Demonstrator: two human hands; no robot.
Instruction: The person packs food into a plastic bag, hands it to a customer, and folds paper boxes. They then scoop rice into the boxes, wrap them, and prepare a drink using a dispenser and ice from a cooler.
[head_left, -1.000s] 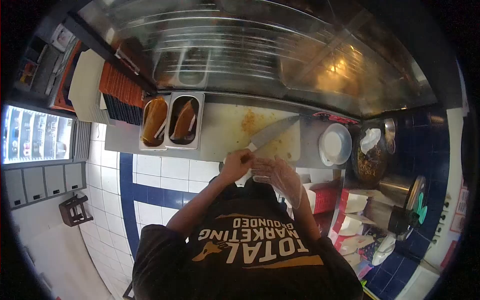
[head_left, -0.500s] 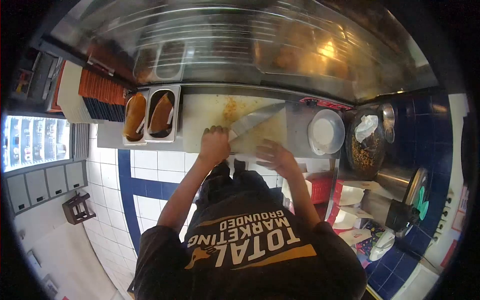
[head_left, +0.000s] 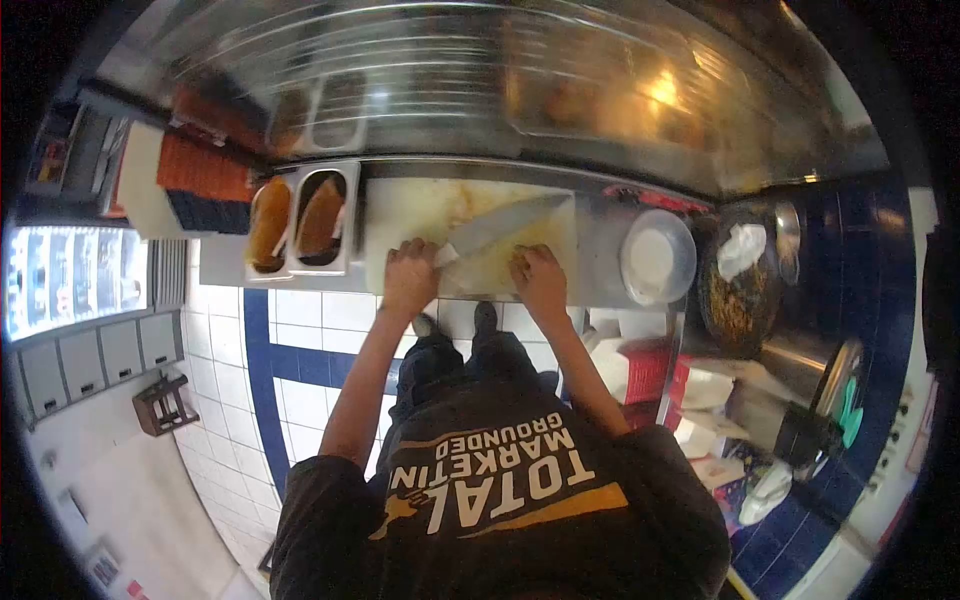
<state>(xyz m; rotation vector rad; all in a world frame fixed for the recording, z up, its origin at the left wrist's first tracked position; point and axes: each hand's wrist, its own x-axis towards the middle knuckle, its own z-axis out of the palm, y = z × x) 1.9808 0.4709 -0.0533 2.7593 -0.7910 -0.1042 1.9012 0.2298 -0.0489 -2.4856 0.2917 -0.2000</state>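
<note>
A large kitchen knife with a broad blade lies low over the pale cutting board, its tip toward the far right corner. My left hand is closed around its pale handle at the board's near left. To the right of the handle, below the blade, my right hand rests at the board with its fingers curled together. What those fingers hold, if anything, is too small to make out. Orange-brown crumbs and stains mark the board's surface.
Left of the board stand two metal containers with brown-orange food inside. A round white tub sits on the counter at right, beside a dark bowl holding a crumbly mix and crumpled white plastic. A steel wall backs the counter.
My right hand has come up onto the board, and its spread, blurred fingers have curled in. My left hand has shifted slightly left with the knife.
</note>
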